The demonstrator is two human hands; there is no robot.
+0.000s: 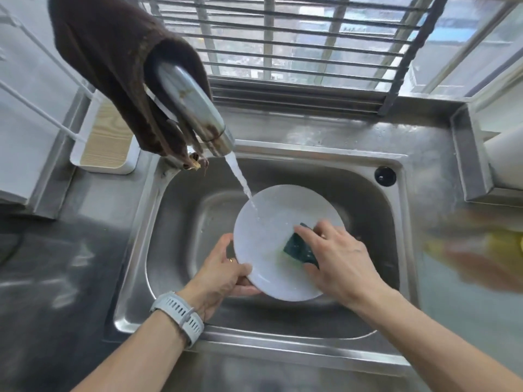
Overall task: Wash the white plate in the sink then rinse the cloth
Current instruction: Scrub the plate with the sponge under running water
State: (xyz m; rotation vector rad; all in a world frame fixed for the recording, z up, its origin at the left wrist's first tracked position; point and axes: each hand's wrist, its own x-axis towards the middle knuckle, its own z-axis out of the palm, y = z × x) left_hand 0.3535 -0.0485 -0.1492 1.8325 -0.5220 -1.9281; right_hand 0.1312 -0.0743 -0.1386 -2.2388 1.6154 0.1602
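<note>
Head view has us over the sink (368,193), where the white plate (271,222) is held tilted above the basin, its far rim under the tap's stream (240,179). Our left hand (220,273) grips the plate's near-left edge, thumb on top, fingers curled beneath. Our right hand (336,258) presses the dark green cloth (300,247) onto the plate's right half, fingers curled round it. From the cloth, the unscrubbed face lies leftward and toward the stream, so we judge the right hand should sweep that way. Basin walls stand well apart from the plate on every side, leaving free room
</note>
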